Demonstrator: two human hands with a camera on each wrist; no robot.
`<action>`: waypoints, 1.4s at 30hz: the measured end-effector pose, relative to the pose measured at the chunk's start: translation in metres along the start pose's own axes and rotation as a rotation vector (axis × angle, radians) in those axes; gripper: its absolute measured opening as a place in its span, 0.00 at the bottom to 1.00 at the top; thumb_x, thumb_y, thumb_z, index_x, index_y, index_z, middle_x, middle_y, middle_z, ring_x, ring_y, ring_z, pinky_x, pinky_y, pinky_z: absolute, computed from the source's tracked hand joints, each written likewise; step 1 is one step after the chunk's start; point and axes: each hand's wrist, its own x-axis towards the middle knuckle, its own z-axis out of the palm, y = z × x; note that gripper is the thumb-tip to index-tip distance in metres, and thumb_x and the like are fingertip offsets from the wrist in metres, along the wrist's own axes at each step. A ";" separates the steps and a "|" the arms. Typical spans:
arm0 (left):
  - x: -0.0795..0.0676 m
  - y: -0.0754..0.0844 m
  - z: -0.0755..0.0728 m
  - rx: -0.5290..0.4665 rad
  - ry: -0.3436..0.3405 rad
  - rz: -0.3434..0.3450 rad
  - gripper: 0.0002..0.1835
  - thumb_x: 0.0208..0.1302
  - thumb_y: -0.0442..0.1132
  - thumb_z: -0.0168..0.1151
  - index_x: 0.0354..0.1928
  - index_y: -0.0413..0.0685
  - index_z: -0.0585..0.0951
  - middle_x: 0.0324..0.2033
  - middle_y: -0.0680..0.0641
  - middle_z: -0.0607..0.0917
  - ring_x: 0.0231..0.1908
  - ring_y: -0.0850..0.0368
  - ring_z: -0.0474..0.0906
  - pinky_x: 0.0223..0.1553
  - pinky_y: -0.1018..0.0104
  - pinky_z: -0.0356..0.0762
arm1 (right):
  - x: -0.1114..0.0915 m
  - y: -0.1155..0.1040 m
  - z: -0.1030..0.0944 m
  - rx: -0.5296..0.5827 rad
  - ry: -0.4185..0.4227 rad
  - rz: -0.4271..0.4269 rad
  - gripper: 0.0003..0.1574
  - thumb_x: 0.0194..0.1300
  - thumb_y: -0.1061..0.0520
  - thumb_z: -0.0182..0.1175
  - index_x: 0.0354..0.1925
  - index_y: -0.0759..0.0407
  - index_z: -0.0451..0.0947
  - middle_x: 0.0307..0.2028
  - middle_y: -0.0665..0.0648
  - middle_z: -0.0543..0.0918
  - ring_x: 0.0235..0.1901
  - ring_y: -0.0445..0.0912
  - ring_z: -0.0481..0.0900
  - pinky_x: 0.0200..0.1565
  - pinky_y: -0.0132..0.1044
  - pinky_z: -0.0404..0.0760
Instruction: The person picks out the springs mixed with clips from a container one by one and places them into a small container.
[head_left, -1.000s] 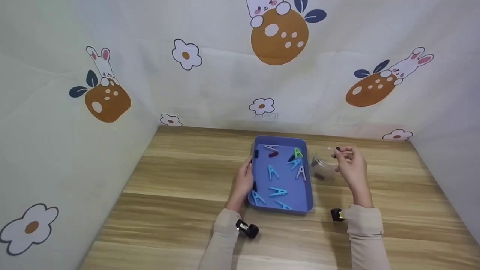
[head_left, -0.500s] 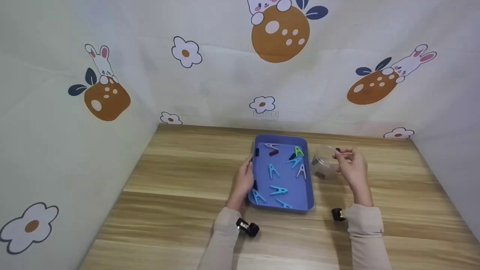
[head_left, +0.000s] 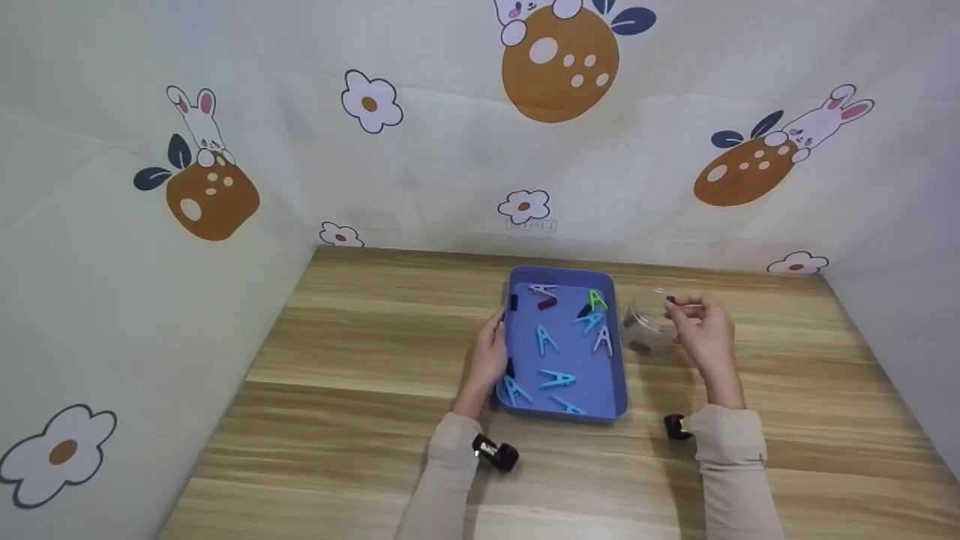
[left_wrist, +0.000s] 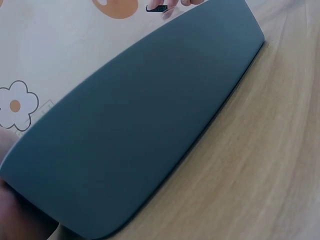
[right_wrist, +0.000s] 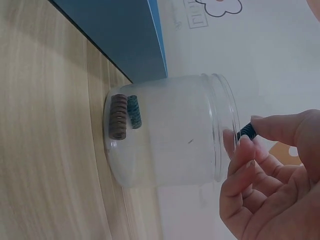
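My right hand (head_left: 703, 330) pinches a small dark green coil spring (right_wrist: 247, 131) between thumb and fingers, right at the mouth of a clear plastic jar (head_left: 646, 315). Inside that jar, a brown coil spring (right_wrist: 118, 117) and a green one (right_wrist: 134, 112) lie at the bottom. My left hand (head_left: 489, 356) grips the left side of a blue tray (head_left: 616, 390); in the left wrist view the tray's outer wall (left_wrist: 135, 110) hides most of that hand. Blue clothespins (head_left: 557, 379), a green clothespin (head_left: 596, 301) and a dark red spring (head_left: 547, 304) lie in the tray.
Several more dark springs (head_left: 514, 303) and pale clothespins (head_left: 603, 340) are in the tray. The jar stands close by the tray's right wall on a wood-grain table (head_left: 360, 337). Behind rises a white printed curtain (head_left: 435, 165).
My right hand's fingertips have shifted slightly left over the jar mouth with the spring. The left hand and tray keep their places; the head view has tilted a little.
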 end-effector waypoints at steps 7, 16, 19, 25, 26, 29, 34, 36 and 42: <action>0.000 0.000 0.001 -0.016 -0.006 -0.010 0.25 0.86 0.34 0.39 0.78 0.38 0.67 0.77 0.35 0.68 0.78 0.38 0.61 0.81 0.46 0.58 | 0.001 0.000 -0.001 -0.014 -0.010 -0.001 0.13 0.75 0.60 0.63 0.48 0.71 0.77 0.33 0.53 0.89 0.19 0.33 0.77 0.21 0.25 0.81; 0.001 -0.003 0.003 -0.062 -0.004 0.034 0.24 0.85 0.31 0.39 0.77 0.31 0.66 0.75 0.30 0.68 0.78 0.34 0.60 0.81 0.44 0.57 | 0.001 0.002 -0.002 -0.030 -0.019 -0.036 0.14 0.72 0.63 0.66 0.49 0.74 0.78 0.36 0.58 0.90 0.22 0.29 0.78 0.21 0.24 0.80; 0.001 -0.004 0.002 -0.047 -0.001 0.038 0.24 0.84 0.31 0.40 0.76 0.31 0.67 0.75 0.30 0.69 0.77 0.34 0.61 0.80 0.44 0.58 | 0.001 0.002 0.000 -0.016 -0.005 -0.043 0.13 0.70 0.65 0.68 0.48 0.74 0.79 0.33 0.57 0.90 0.19 0.30 0.77 0.20 0.23 0.78; 0.001 -0.002 0.002 -0.056 -0.007 0.003 0.25 0.85 0.32 0.39 0.78 0.33 0.66 0.76 0.32 0.67 0.78 0.36 0.60 0.81 0.45 0.56 | 0.002 0.001 0.000 -0.017 -0.005 -0.049 0.12 0.70 0.65 0.67 0.47 0.73 0.79 0.33 0.56 0.89 0.20 0.33 0.79 0.21 0.23 0.78; 0.002 -0.002 0.002 -0.064 -0.010 0.001 0.25 0.85 0.32 0.38 0.78 0.33 0.65 0.77 0.32 0.66 0.78 0.36 0.59 0.81 0.46 0.56 | 0.002 0.000 -0.001 -0.031 -0.010 -0.054 0.12 0.71 0.65 0.66 0.47 0.73 0.79 0.35 0.59 0.89 0.22 0.33 0.79 0.22 0.24 0.79; 0.003 -0.002 0.003 -0.076 -0.017 0.003 0.25 0.85 0.32 0.37 0.78 0.31 0.64 0.77 0.31 0.66 0.79 0.35 0.58 0.81 0.45 0.55 | 0.002 0.000 -0.001 -0.047 -0.006 -0.052 0.14 0.72 0.64 0.65 0.51 0.73 0.79 0.41 0.69 0.89 0.22 0.32 0.80 0.23 0.23 0.79; 0.003 -0.002 0.003 -0.077 -0.016 -0.001 0.25 0.85 0.32 0.38 0.77 0.30 0.64 0.77 0.30 0.66 0.78 0.35 0.59 0.81 0.45 0.56 | 0.001 -0.002 -0.002 -0.058 0.006 -0.053 0.18 0.74 0.63 0.62 0.56 0.74 0.78 0.50 0.78 0.86 0.17 0.32 0.78 0.21 0.22 0.79; 0.001 -0.001 0.003 -0.078 -0.015 -0.013 0.25 0.86 0.33 0.38 0.78 0.32 0.65 0.77 0.31 0.66 0.78 0.35 0.59 0.81 0.45 0.56 | 0.001 -0.003 -0.003 -0.053 0.004 -0.053 0.19 0.74 0.63 0.62 0.58 0.74 0.78 0.51 0.80 0.85 0.17 0.34 0.78 0.21 0.22 0.79; 0.001 -0.001 0.002 -0.080 -0.017 -0.002 0.25 0.85 0.33 0.37 0.78 0.32 0.65 0.77 0.31 0.66 0.78 0.35 0.59 0.81 0.45 0.56 | 0.000 -0.005 -0.004 -0.047 -0.013 -0.052 0.20 0.75 0.63 0.62 0.59 0.75 0.77 0.52 0.81 0.84 0.17 0.34 0.79 0.22 0.23 0.81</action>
